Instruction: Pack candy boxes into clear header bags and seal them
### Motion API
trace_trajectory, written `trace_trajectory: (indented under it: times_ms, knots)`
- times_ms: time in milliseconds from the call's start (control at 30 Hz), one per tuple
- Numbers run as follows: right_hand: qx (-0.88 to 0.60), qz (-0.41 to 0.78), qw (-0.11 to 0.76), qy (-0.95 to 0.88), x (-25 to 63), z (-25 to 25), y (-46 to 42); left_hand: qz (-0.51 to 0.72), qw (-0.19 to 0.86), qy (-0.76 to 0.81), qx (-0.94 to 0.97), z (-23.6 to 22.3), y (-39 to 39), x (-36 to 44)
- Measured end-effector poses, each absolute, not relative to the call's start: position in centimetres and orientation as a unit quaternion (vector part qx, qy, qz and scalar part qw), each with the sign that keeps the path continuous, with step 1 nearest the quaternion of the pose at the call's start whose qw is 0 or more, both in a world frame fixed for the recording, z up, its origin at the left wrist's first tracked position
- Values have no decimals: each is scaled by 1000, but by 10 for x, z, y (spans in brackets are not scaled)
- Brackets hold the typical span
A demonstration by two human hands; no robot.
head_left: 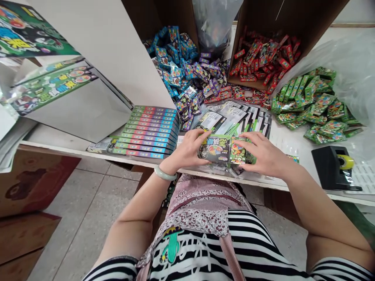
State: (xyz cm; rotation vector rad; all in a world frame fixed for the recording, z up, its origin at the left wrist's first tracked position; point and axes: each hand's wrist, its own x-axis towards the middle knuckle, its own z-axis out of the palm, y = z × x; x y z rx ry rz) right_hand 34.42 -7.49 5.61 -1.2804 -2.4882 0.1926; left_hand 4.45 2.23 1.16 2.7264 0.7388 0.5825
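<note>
Both hands hold a small printed green-and-black box point(220, 148) at the near edge of the white table point(295, 140). My left hand point(187, 150) grips its left end, fingers curled over the top. My right hand point(260, 154) presses its right end with fingers bent around it. Clear plastic wrap lies under the box. Just behind it is a fanned row of flat unfolded cartons point(234, 119).
A stack of finished flat boxes point(149, 130) lies to the left. Piles of small packets sit behind: blue point(172, 58), purple point(205, 74), red point(260, 58) in a cardboard box, green point(313, 101) on the right. A black tape dispenser point(334, 168) stands at right.
</note>
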Motion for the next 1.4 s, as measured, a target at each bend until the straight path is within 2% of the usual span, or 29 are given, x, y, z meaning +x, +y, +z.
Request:
trace_trajectory:
  times_ms: [100,367,533,633,767,900,967,1067,1133,1233,1400]
  knots:
    - [-442,90,188,-873,344,57,-77,200,134,274,931,14,22,43]
    - [-419,186,177,-871,354,62,-72,169,172,260,935,18,21,40]
    - [-429,158,180,-871,352,64,-58,173,213,247,930,15,15,48]
    - [-448,172,203,-853,346,58,-52,197,215,258,921,13,13,50]
    - [-473,179,283,-815,332,47,-55,217,203,289,910,12,14,48]
    - [-465,174,278,-822,318,41,-61,217,190,295,911,10,16,49]
    - [-473,188,305,-805,322,41,-54,218,184,303,909,10,19,50]
    - [-528,227,413,-707,350,42,-17,209,167,319,909,10,23,47]
    - [-582,240,452,-632,376,44,24,203,159,327,909,9,24,45]
    - [-687,185,387,-587,412,50,104,201,158,329,909,2,25,42]
    - [-763,84,330,-549,460,81,233,205,131,321,915,-19,23,38]
